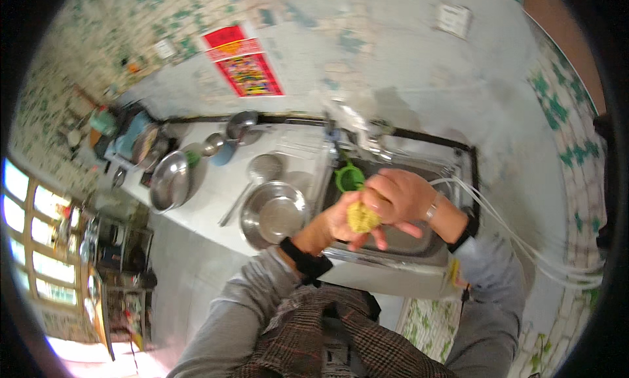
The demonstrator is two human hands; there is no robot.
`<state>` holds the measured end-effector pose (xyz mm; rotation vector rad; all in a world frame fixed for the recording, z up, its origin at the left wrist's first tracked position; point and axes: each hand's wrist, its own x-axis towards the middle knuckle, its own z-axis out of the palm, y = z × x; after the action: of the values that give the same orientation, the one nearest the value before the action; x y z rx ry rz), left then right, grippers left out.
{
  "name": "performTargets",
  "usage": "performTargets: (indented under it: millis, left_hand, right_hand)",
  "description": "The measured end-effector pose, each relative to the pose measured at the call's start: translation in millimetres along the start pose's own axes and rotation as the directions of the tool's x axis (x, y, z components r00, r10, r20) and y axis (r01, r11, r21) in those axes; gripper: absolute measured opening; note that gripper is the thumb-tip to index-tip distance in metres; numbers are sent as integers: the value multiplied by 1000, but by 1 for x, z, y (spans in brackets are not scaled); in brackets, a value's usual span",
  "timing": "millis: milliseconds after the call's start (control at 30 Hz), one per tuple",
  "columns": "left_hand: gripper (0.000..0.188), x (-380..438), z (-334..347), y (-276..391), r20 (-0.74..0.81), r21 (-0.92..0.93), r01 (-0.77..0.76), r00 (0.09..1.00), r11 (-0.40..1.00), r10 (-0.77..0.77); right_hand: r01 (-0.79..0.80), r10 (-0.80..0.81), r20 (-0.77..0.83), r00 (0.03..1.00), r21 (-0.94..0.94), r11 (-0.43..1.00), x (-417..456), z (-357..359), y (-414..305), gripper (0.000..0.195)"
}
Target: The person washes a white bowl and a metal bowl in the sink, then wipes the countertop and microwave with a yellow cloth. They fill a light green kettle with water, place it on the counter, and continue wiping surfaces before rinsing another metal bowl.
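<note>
Above the metal sink (413, 245), my left hand (346, 220) and my right hand (400, 196) are together around a yellow, rough-textured lump (362, 217), which looks like a sponge or cloth. My right hand presses on it from above and the right, with some fingers extended. My left hand cups it from the left, and its fingers show below it. A green strainer (349, 178) lies just beyond my hands at the sink's left side. The faucet (378, 147) stands at the sink's back edge.
On the white counter left of the sink are a steel bowl (273, 214), a skimmer (265, 168), a wire rack (302, 144) and a large steel basin (170, 181). Smaller bowls (242, 124) stand near the wall. White hoses (511, 230) run from the sink's right side.
</note>
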<state>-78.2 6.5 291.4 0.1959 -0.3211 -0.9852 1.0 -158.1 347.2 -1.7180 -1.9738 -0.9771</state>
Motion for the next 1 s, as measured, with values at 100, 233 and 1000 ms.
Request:
performTargets:
  millis: [100, 233, 1000]
  left_hand:
    - [77, 3, 9, 18, -159, 201, 93, 985, 975, -61]
    - [36, 22, 20, 41, -385, 410, 321, 909, 853, -157]
    - [39, 47, -39, -2, -608, 468, 861, 479, -202, 633]
  right_hand:
    - [17, -18, -21, 1000, -57, 998, -2, -4, 11, 24]
    - [-63, 74, 36, 997, -241, 968, -18, -5, 16, 14]
    - [-657, 500, 720, 482, -81, 750, -60, 46, 0, 12]
